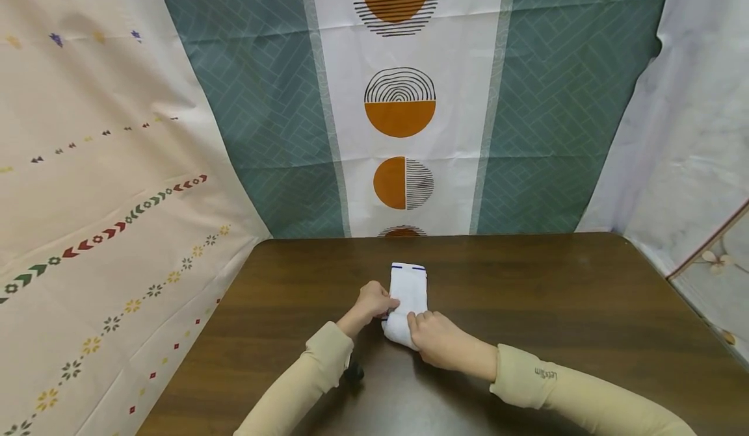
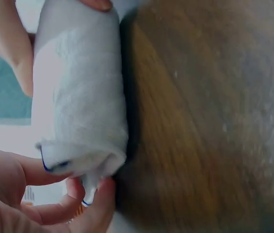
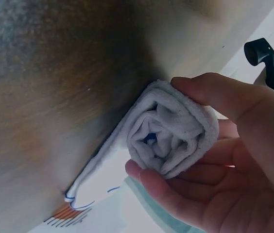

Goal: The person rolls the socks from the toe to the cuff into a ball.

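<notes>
The person wears long, pale yellow sleeves. The left sleeve looks plain, with little creases near the wrist. It ends in a wide left cuff. The right sleeve is the same pale yellow and has a wide right cuff too. Small dark letters are on this sleeve, near the cuff, and look upside down in the head view. A little black part shows right by the left cuff. The left hand and the right hand are bare, and so are the fingers.
</notes>
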A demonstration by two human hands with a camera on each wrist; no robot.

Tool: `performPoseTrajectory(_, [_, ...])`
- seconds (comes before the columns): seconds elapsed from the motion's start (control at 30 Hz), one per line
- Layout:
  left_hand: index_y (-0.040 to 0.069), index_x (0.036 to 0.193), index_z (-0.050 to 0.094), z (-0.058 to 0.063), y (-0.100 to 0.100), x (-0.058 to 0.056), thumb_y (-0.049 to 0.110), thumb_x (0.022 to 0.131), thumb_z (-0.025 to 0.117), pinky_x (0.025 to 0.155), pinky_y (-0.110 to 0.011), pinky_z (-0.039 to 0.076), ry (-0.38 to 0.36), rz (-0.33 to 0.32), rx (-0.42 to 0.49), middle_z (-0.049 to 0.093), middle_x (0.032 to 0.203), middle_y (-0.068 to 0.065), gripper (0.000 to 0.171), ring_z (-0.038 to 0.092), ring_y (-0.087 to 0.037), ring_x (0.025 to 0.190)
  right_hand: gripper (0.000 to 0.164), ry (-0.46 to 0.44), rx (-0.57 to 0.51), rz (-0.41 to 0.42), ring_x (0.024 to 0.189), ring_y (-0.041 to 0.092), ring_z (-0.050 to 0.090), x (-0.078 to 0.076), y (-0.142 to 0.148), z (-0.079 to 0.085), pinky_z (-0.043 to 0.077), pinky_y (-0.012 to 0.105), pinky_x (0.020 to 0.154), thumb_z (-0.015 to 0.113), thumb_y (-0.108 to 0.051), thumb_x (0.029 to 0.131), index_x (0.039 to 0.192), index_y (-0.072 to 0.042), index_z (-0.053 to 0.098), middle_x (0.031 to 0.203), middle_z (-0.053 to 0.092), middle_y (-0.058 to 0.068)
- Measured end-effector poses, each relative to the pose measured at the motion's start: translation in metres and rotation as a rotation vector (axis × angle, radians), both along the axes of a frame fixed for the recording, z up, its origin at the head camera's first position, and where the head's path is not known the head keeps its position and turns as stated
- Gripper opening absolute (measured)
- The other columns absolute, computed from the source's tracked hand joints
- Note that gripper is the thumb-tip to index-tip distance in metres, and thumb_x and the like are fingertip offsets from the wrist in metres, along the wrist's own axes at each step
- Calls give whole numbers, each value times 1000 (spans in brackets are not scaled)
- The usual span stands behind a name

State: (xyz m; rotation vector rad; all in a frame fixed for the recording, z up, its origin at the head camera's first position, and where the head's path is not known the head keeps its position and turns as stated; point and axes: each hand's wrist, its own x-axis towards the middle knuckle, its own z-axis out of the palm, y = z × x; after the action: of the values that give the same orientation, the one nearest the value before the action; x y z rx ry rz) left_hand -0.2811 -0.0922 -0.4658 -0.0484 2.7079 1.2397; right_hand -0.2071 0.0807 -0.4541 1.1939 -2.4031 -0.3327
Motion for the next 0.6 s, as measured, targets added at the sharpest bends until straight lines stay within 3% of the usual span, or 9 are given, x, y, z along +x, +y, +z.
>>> performPoseTrajectory(0.1, [4, 54, 60, -3, -3, -2, 7, 79, 76, 44, -18, 41, 12, 20, 32, 46, 47, 4, 30, 43, -6, 44, 52, -60, -3, 8, 60, 16, 57, -4, 1, 2, 47, 27, 52, 84, -30, 66, 98, 2, 59, 71, 60, 4])
performPoseTrajectory(0.2, [-1, 62, 66, -8, -5, -4, 6, 77, 78, 46, -19, 45, 36, 26, 36, 51, 51, 2, 21, 48, -6, 46, 51, -183, -2, 4, 63, 16, 58, -9, 1, 4, 48, 28, 55, 84, -29, 67, 99, 1, 58, 73, 61, 4])
performPoseTrajectory(0.43, [0, 68, 65, -15, -6, -8, 6, 75, 81, 47, -19, 46, 76, 15, 25, 55, 59, -2, 19, 51, -8, 48, 44, -431, 31, -4, 70, 15, 60, -28, 6, 14, 51, 27, 65, 82, -27, 74, 104, -3, 60, 82, 65, 4])
performPoseTrajectory(0.6, [0, 73, 62, -15, -6, -8, 4, 73, 82, 47, -19, 48, 75, 47, 53, 54, 64, -4, 21, 52, -8, 48, 34, -556, 10, 12, 66, 10, 57, -43, 8, 17, 50, 24, 62, 80, -22, 77, 103, -7, 63, 79, 64, 1])
